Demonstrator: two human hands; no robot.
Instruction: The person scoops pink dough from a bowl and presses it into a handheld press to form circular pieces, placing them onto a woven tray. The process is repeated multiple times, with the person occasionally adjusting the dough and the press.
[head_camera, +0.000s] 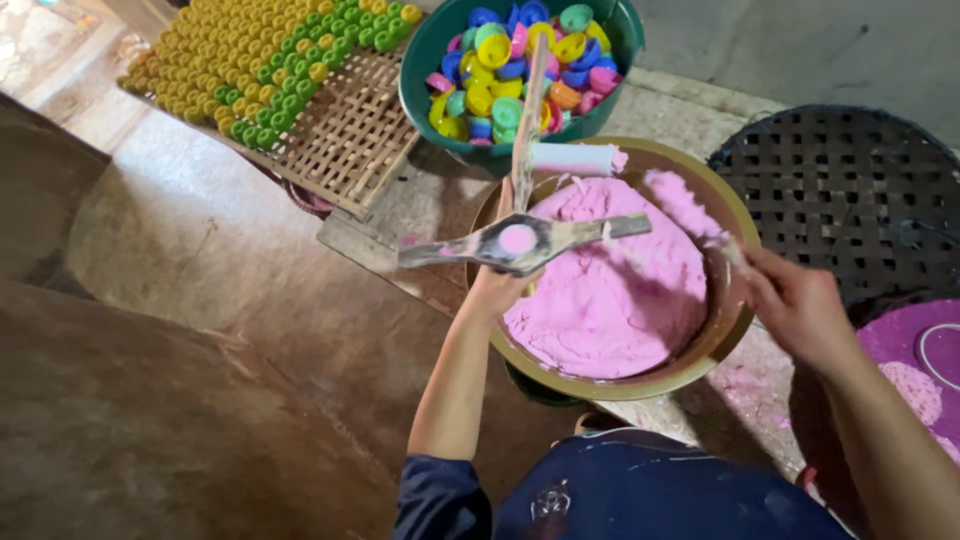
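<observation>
Left hand (492, 290) grip is wrapped tight round a cross-shaped metal press (520, 242), held over the near-left rim of the brass bowl (735, 215); its long bar runs left-right and a wooden stick rises from it toward the far side. A small round plug of pink sits in the middle hole. Right hand (795, 305) sits at the bowl's right rim, fingers pinched on something thin and blurred; can't tell what. The pink dough (610, 290) fills the bowl, lying right of and below the press, between both hands; the left is nearer. Further out: a pale roller (572, 158) on the far rim, a green tub of coloured caps (520, 60), a bamboo tray (350, 130) with yellow and green rows at far left. Dark woven basket (850, 190) at right.
</observation>
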